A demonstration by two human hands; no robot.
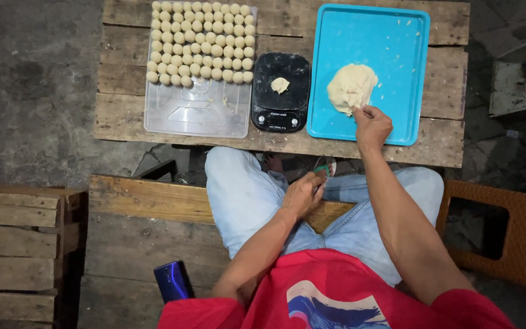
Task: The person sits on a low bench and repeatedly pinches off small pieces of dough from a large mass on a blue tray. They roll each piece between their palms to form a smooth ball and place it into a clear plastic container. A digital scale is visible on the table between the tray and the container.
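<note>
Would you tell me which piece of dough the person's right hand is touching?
The big dough lump on the blue tray; right hand pinches its edge. The small piece sits alone on the scale.

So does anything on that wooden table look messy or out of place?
Nothing much. Small crumbs of dough are scattered over the bright blue plastic tray around the pale dough lump that the right hand pinches. The small pale dough balls sit in tidy rows on the clear plastic tray.

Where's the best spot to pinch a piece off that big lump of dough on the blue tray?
Probably the near lower edge of the dough lump, coming from the seated person's side. The lump thins into a ragged lip there, and the right hand already pinches it; the rest is a broad, rounded mound on the blue tray.
</note>
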